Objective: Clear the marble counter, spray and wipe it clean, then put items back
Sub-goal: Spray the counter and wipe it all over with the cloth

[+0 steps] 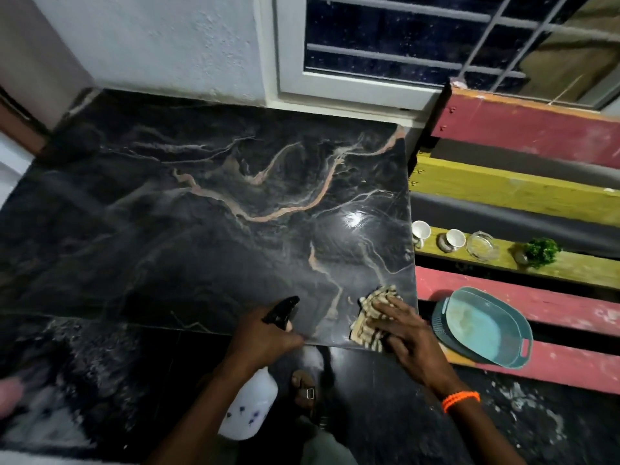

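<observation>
A person stands at a dark marble worktop (201,213) veined with pale orange and white, seen from above. The left hand (265,333) is wrapped around the neck of a white spray bottle (250,404), its fingers (292,338) closed by the black trigger head, which points out over the worktop's near edge; the bottle body hangs below the edge. The right hand (402,333), with an orange beaded band at the wrist, lies flat with fingers (385,310) spread on a striped tan cloth (372,317), pressing it onto the worktop's near right corner. The cloth sits under the fingertips and palm, with its folds showing beyond them.

To the right, beside the worktop, a bench of red and yellow planks (536,196) carries two white cups (421,231), a glass dish (483,246), a small green plant (540,251) and a teal tray (486,327).
</observation>
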